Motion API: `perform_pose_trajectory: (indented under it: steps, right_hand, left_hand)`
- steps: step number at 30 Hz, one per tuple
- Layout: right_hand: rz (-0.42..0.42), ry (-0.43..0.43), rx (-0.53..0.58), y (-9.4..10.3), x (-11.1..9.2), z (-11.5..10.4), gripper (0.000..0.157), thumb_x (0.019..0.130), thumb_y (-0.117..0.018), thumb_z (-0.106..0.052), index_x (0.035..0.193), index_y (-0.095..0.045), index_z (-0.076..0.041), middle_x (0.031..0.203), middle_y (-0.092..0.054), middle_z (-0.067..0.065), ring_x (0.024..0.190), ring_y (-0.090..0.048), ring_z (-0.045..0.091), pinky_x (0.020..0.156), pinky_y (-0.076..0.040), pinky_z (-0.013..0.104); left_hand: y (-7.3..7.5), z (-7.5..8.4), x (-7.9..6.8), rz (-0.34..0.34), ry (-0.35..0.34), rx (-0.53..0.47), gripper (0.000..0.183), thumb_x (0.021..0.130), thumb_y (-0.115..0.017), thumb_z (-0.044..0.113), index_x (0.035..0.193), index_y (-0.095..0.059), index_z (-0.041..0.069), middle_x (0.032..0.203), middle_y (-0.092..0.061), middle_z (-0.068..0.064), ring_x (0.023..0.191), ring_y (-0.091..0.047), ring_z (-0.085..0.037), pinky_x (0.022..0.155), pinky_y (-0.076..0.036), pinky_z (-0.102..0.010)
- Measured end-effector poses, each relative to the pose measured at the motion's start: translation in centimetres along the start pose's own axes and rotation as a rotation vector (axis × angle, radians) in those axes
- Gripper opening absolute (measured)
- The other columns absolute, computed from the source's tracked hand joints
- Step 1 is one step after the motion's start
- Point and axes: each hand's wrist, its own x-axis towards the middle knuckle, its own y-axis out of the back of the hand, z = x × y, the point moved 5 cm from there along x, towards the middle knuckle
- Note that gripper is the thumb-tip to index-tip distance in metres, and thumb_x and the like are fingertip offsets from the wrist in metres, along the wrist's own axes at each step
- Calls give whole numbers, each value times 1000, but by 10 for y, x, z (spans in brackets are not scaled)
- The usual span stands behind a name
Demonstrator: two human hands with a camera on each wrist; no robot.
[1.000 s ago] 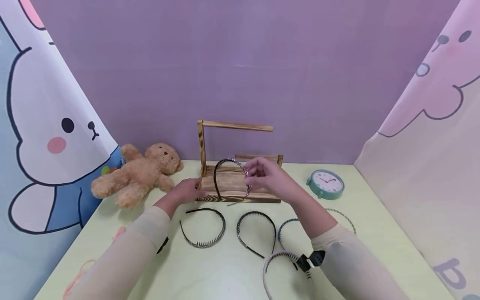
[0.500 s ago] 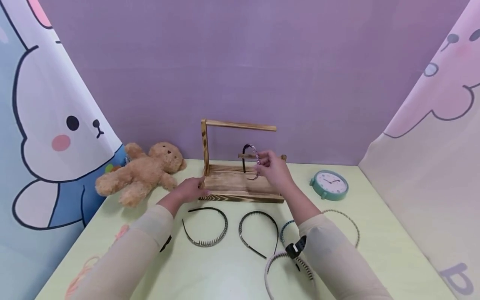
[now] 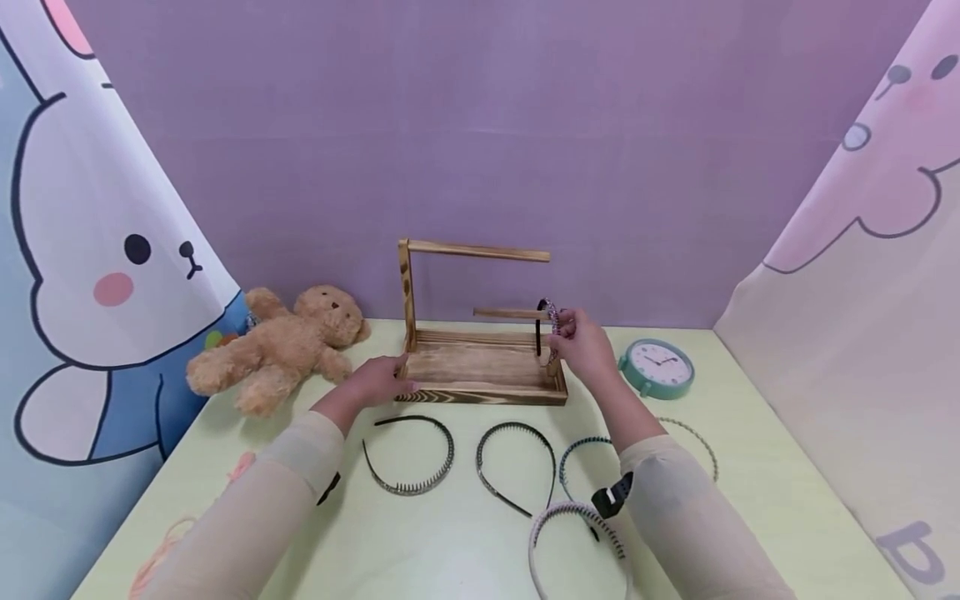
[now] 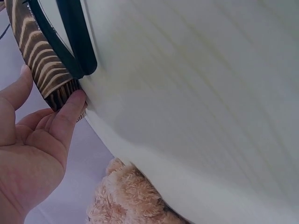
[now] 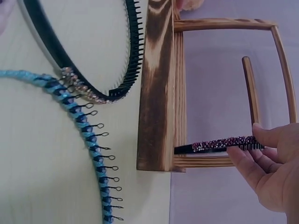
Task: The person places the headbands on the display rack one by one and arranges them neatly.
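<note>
A wooden rack [image 3: 480,396] with a tray base and two horizontal bars stands towards the back of the table. My left hand [image 3: 372,382] holds its left end; in the left wrist view, thumb and fingers lie on either side of the tray's corner [image 4: 49,70]. My right hand [image 3: 588,343] pinches a glittery, toothed headband [image 5: 219,143] between thumb and fingers. This headband stands upright at the right end of the lower bar [image 3: 502,313], with the bar seeming to pass through its arch. Whether its weight rests on the bar cannot be seen.
In front of the rack lie a grey toothed headband [image 3: 408,488], a dark one [image 3: 517,427], a blue one [image 3: 566,462], a pale one [image 3: 534,542] and a thin braided one [image 3: 701,442]. A teddy bear [image 3: 281,350] lies left; a green clock [image 3: 657,368] lies right.
My right hand has carried the glittery headband rightwards, from in front of the tray to the lower bar's right end, turning it edge-on. My left hand has stayed on the rack.
</note>
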Motion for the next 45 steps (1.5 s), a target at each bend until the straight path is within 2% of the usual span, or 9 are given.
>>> perform_pose_trajectory:
  steps: [9,12,16,20,26,30,33,38,45]
  right_hand:
    - [2,-37,-25,4,-4,7,48,93,-70,-28,131,-46,-11,110,-63,11,91,-67,26,73,-58,35]
    - [-12,-49,-66,10,-8,7,60,92,-70,-38,138,-42,-11,114,-64,11,94,-66,28,76,-57,39]
    - [-14,-50,-145,23,-16,6,82,86,-67,-60,145,-36,-11,120,-62,11,101,-64,32,82,-53,45]
    - [-33,-20,-187,36,-31,-1,90,81,-63,-69,144,-36,-12,122,-61,10,106,-62,32,82,-53,46]
    - [-153,41,-266,39,-68,-13,77,84,-65,-64,137,-45,-12,120,-63,9,107,-63,27,82,-54,43]
    - [-271,90,-334,31,-101,-16,64,84,-69,-59,128,-55,-14,109,-66,4,96,-65,20,78,-54,39]
    - [-374,107,-379,24,-126,-15,49,84,-74,-48,118,-62,-15,99,-66,-1,86,-62,13,73,-53,35]
    - [-544,72,-471,12,-158,-1,31,81,-81,-29,105,-67,-14,85,-62,-5,77,-57,12,71,-50,37]
    - [-659,28,-550,-2,-179,27,20,79,-82,-26,87,-66,-18,78,-59,-8,71,-54,11,65,-47,34]
  left_hand:
    - [-1,3,-2,-10,-6,-6,79,98,-58,44,158,-19,11,155,-35,-21,138,-40,-41,110,-37,-57]
    - [-1,3,-2,-14,-4,-5,79,98,-57,45,158,-18,11,156,-34,-21,138,-40,-41,110,-36,-57]
    - [-1,3,-3,-10,-4,-4,79,98,-57,44,158,-18,10,156,-33,-21,139,-38,-41,111,-35,-57]
    - [0,3,-2,-4,-2,-5,78,99,-57,43,158,-18,10,156,-33,-21,141,-35,-42,112,-33,-58]
    - [2,2,0,-7,1,13,77,100,-56,41,158,-18,9,157,-31,-22,142,-31,-43,113,-32,-58]
    - [2,-1,3,-13,7,20,77,99,-56,42,158,-18,10,157,-31,-21,143,-31,-43,112,-32,-59]
    - [2,-3,6,-10,5,18,77,99,-56,43,158,-18,10,157,-30,-21,143,-31,-43,113,-32,-59]
    - [3,-5,8,-11,3,19,78,99,-57,44,158,-19,10,158,-30,-21,143,-30,-42,114,-30,-58]
    - [0,-3,4,-25,14,-7,78,99,-57,43,158,-18,10,159,-28,-21,143,-31,-42,113,-31,-58]
